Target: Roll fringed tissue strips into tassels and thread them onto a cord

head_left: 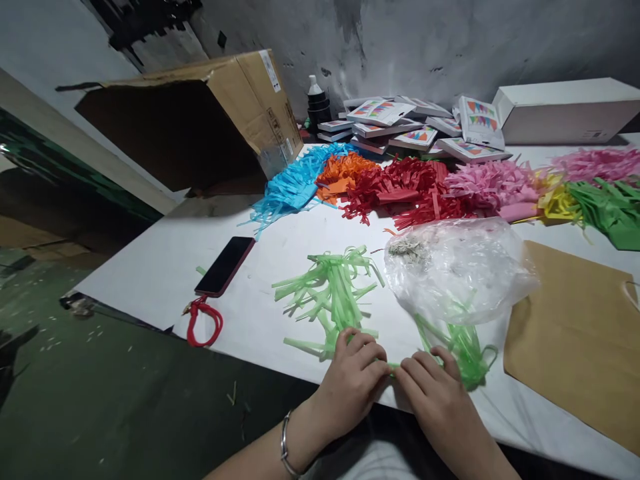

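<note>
— What's in the grip?
— Green fringe (344, 293); left hand (354, 372) and right hand (436, 390) pinch its narrow middle close together; one end fanned beyond the left, the other bunched by the right.
— And around that?
— Clear plastic bag (465, 270) just beyond the right hand, overlapping the fringe; brown sheet (575, 347) farther right; phone (226, 265) well off to the left.

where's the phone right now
In the head view, the phone lies on the left part of the white table, left of the light green strips, with its red strap toward the near edge.
</note>
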Tool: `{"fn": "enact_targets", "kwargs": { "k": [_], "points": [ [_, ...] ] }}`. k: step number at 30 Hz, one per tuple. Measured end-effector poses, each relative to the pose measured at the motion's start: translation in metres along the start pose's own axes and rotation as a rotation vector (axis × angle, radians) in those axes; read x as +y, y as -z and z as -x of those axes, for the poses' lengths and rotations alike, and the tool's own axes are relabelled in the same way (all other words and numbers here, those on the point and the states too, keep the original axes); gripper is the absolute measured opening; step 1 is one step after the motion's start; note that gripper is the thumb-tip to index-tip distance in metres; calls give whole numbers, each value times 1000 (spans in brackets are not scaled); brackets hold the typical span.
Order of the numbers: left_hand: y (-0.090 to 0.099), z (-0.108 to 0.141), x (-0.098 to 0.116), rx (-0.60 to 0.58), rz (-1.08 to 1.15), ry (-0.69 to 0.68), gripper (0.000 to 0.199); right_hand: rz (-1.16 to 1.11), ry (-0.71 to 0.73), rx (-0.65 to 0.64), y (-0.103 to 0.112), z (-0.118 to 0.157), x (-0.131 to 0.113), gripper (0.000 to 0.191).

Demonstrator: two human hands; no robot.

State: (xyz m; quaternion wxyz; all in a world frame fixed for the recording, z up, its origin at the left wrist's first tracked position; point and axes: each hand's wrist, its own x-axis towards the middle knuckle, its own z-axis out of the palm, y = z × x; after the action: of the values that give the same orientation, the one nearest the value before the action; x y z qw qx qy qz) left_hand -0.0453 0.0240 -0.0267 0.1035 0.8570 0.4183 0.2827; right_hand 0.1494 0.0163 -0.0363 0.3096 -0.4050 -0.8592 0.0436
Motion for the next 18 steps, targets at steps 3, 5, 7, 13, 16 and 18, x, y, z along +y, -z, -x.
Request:
{"fn": "enact_targets", "kwargs": {
  "k": [3,5,7,13,16,18],
  "points": [
    [4,1,-5,-21,61,24,14,-25,34,22,4,8,7,37],
    [9,4,-7,-56,85,44,15,-47,16,48,9,18,14,35],
    [12,7,-7,-101,94,71,13,-56,-23,75,14,27,21,33],
    [11,1,2,-161,-24,183,13,49,-184,130,14,27,17,20],
    [9,-5,3,-208,-107,225,11,168,-259,82,13,22,11,20],
    [9,-7,2,-220,-97,218,8,183,-256,103,12,21,8,16]
  ]
}}
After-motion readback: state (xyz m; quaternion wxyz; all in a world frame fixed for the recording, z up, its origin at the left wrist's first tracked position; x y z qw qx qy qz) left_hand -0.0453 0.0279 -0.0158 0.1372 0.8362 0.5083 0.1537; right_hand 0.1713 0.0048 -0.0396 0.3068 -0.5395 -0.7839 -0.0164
